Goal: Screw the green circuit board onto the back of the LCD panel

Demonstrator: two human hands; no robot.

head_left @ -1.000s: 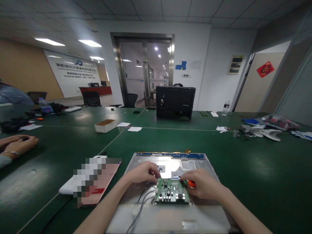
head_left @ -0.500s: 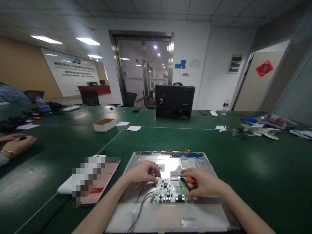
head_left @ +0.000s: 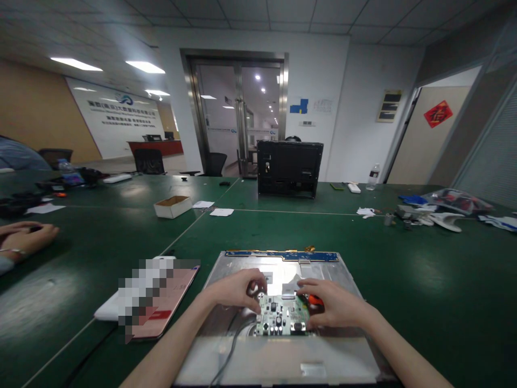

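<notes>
A green circuit board (head_left: 281,318) lies over the silver back of a flat display panel (head_left: 343,350). My left hand (head_left: 240,291) grips the board's left edge with thumb and fingers, beside the dark cables (head_left: 233,342) that run down the panel. On the opposite side, my right hand (head_left: 331,302) has its fingers bent around the board's right edge. Something orange (head_left: 315,300) shows under that palm, partly hidden, so its kind is unclear. A pale flat ribbon (head_left: 288,291) meets the board's top edge. Along the panel's far edge runs a blue circuit strip (head_left: 283,256).
Left of the panel lie a pink phone-like slab (head_left: 173,302) and a white object, partly pixelated. Farther back stand a small open box (head_left: 173,207) and a black monitor casing (head_left: 290,168). Scraps and bags (head_left: 436,210) lie at right. Another person's hands (head_left: 28,237) rest at far left.
My left hand's fingers have shifted slightly down along the board's left edge. My right hand has drawn slightly left, closer to the board. The board stays nearly in place.
</notes>
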